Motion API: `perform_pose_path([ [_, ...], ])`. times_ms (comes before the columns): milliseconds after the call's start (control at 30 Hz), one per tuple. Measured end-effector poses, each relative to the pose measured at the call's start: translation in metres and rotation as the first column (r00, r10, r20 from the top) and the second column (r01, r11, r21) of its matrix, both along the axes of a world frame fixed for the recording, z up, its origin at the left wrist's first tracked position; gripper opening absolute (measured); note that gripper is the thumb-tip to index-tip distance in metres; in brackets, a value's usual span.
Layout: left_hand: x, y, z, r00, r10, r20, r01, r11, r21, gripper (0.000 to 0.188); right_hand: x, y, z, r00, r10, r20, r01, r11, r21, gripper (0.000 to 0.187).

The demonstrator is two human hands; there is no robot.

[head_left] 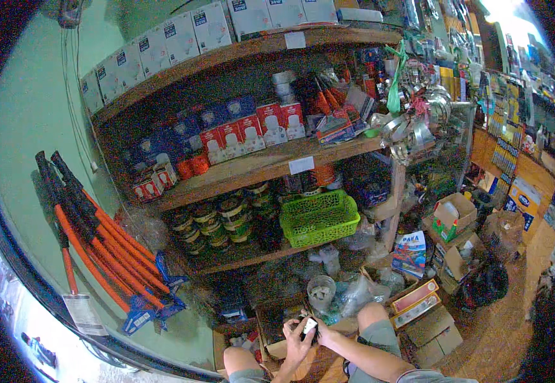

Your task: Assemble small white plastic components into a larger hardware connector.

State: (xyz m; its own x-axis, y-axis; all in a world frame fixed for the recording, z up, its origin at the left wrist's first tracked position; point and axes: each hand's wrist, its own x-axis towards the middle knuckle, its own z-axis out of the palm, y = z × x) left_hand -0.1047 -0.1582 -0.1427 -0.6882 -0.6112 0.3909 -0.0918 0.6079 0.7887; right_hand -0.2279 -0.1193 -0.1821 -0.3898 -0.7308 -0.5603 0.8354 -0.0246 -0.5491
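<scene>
Left hand (299, 345) fingers grip small white object (310, 326); right hand (324, 335) fingers: cannot tell. Risk: slack pinch could let it drop.

Muted tones: grey-green shorts (383, 338) and a grey right sleeve (436, 376).
The shorts stop above both knees (371, 313); forearms (368, 361) and hands (300, 346) are bare.

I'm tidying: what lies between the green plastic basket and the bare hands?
The head view shows a brown wooden shelf edge, clear plastic and a round translucent tub.
</scene>
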Motion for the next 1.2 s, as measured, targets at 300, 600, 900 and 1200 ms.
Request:
perform_pose_path([
  [300, -0.012, -0.005, 0.003, 0.990, 0.047, -0.130, 0.023, 0.870, 0.492, 0.035, 0.011, 0.003, -0.030, 1.000, 0.013, 0.024, -0.010, 0.993, -0.118, 0.029],
  [600, -0.023, -0.010, -0.002, 0.983, 0.010, -0.182, 0.075, 0.888, 0.454, 0.041, -0.003, -0.014, -0.028, 0.985, -0.019, -0.170, 0.016, 1.000, -0.016, 0.037],
  [900, 0.001, -0.056, 0.021, 0.949, 0.315, -0.023, -0.156, 0.533, 0.831, 0.043, -0.012, -0.025, 0.020, 0.678, 0.246, -0.693, -0.091, 0.963, 0.253, 0.034],
  [1200, -0.148, -0.121, 0.162, 0.991, -0.086, -0.098, 0.067, 0.980, -0.186, 0.029, -0.021, -0.025, 0.035, -0.051, 0.362, -0.931, 0.138, 0.925, 0.353, 0.033],
])
